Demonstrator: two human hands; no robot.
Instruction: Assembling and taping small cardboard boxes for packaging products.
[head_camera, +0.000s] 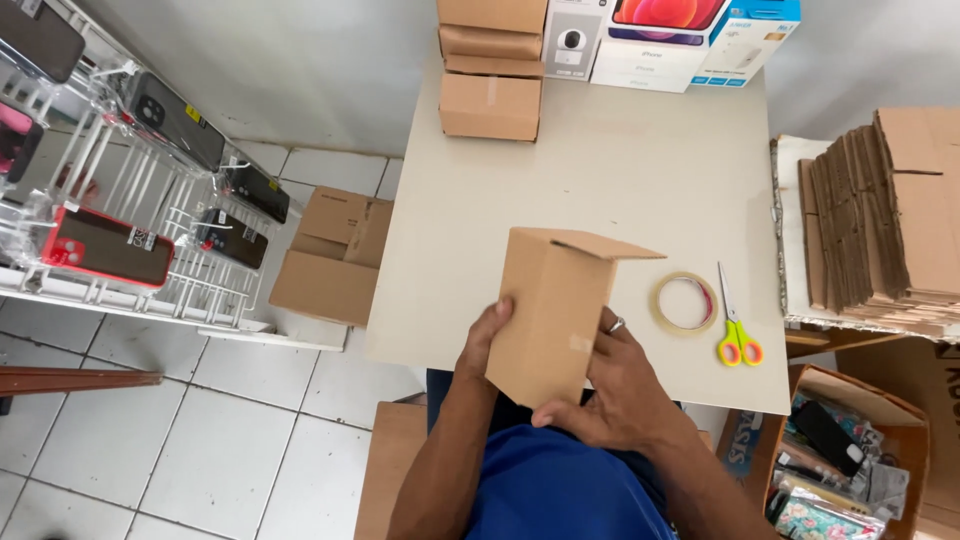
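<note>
Two hands: both on one small cardboard box (555, 310), held up over the near table edge, as I see it from the head view.
Left hand (487, 335): at 9 o'clock of the box, fingers wrapped on its left face, gripping it.
Right hand (610, 385): at 4 o'clock of the box, palm under the lower right corner, thumb along the bottom edge, ring on one finger; holding the box.
Box state: tilted, top flap open and sticking out toward 3 o'clock.
Table (600, 170): pale top, box hovers above its near side.
Tape roll (685, 303): flat on the table at 3 o'clock of the box, near.
Scissors (734, 325): yellow-green and orange handles, just beside the tape at 3 o'clock.
Flat cartons (880, 215): stack at far 3 o'clock, off the table edge.
Closed boxes (490, 70): stacked at 12 o'clock, far table end.
Floor carton (335, 255): at 9 o'clock, on tiles.
Rack of phone cases (130, 200): at 10 o'clock, well apart.
</note>
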